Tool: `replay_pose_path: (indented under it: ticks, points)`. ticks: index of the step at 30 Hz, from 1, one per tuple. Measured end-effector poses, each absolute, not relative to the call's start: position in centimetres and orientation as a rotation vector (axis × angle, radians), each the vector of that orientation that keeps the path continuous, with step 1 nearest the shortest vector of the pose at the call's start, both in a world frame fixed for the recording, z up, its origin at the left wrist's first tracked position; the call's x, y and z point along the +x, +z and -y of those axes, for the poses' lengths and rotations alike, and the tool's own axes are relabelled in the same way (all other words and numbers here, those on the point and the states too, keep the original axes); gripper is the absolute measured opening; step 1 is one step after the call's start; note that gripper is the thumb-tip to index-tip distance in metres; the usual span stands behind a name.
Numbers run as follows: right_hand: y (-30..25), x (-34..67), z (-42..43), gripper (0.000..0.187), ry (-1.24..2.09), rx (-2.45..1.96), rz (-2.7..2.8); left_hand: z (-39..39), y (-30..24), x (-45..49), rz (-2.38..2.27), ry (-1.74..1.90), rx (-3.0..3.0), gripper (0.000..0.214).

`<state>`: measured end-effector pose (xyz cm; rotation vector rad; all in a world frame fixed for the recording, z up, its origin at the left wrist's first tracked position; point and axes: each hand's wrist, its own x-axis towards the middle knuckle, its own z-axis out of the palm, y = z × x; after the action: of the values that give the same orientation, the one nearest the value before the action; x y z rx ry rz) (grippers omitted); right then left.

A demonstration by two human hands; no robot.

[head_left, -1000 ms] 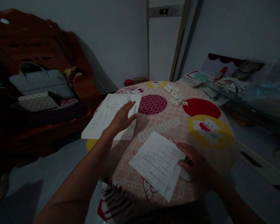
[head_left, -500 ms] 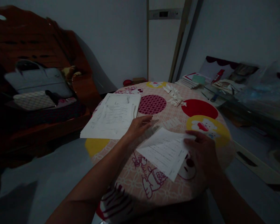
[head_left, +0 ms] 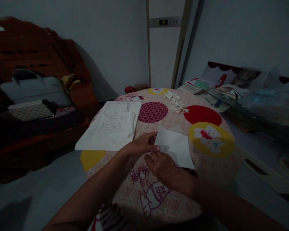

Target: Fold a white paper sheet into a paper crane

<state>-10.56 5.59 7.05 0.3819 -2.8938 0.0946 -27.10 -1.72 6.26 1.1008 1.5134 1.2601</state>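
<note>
A sheet of paper (head_left: 174, 146), its blank white side up, is held over the round table. My left hand (head_left: 144, 143) grips its left edge between thumb and fingers. Close beside it, my right hand (head_left: 165, 166) has its fingers closed at the sheet's lower left corner, almost touching my left thumb. To the left lies a stack of papers (head_left: 86, 141), with smaller written sheets (head_left: 118, 123) on top. Several crumpled or folded white paper pieces (head_left: 175, 102) lie in a heap towards the far side of the table.
A patterned tablecloth (head_left: 173, 205) covers the table. At right, a glass-topped stand bears papers (head_left: 191, 87), a red bottle (head_left: 221, 81) and a plastic bag (head_left: 272, 96). A wooden bench (head_left: 82, 93) with a grey bag (head_left: 38, 91) stands at left.
My right hand has moved left across to my left hand. The sheet, which showed its written side, now shows a blank side. My left hand has closed on its edge.
</note>
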Motion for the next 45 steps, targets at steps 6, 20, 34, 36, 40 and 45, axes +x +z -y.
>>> replay_pose_path:
  ticks: [6,20,34,36,40,45]
  points:
    - [7.0,-10.9,-12.1,0.020,0.751,0.191,2.640,0.7,5.4,-28.3,-1.858,1.004,1.323,0.043]
    - [3.7,-6.4,-20.5,0.089,0.779,0.245,2.997,4.8,5.8,-26.6,-1.899,0.739,1.837,0.099]
    - [4.3,-12.5,-22.3,0.029,1.197,-0.354,2.688,3.3,4.9,-26.2,-2.373,0.920,1.244,0.052]
    - [4.0,-13.5,-22.2,0.041,1.119,-0.442,2.641,3.2,4.5,-26.4,-2.495,0.891,1.208,0.060]
    - [3.3,-13.6,-21.4,0.052,0.887,-0.472,2.653,3.6,3.4,-26.0,-2.606,0.891,1.256,0.071]
    - [3.0,-12.8,-20.9,0.036,0.640,-0.386,2.779,4.0,3.2,-25.8,-2.548,0.885,1.455,0.049]
